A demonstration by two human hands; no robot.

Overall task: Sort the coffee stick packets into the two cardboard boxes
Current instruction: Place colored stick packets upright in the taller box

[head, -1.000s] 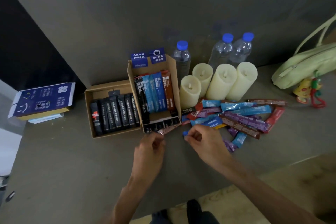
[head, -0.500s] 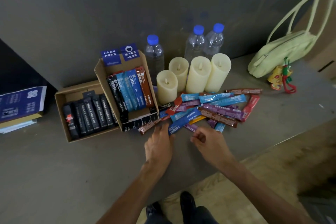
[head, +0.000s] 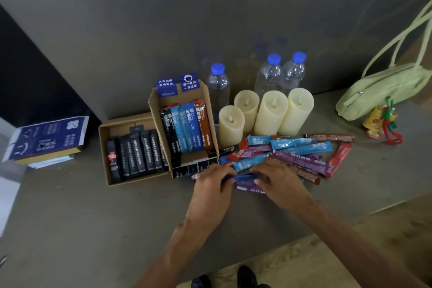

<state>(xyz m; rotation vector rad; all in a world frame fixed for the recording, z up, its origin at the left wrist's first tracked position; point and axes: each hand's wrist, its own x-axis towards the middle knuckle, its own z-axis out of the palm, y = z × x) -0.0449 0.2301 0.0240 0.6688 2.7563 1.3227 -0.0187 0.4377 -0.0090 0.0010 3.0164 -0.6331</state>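
On the table (head: 93,217), at the left, I see the low box (head: 102,147) with black packets, then the taller box (head: 154,110). Just in front of it the left hand (head: 210,192) pinches one end of a dark blue packet (head: 243,179). The right hand (head: 278,184) pinches the other end. The loose pile (head: 301,154) lies just behind, towards the right.

Bare left forearm (head: 177,241) at 7 o'clock and bare right forearm (head: 350,238) at 5 o'clock, uncovered all the way to the frame's edge. Left hand (head: 210,192) and right hand (head: 278,184) likewise bare, knuckles plain to see. At 6 o'clock, a pair of dark shoes (head: 245,275) with rounded toes, a sliver of dark clothing (head: 264,285) at the lower edge beside them.
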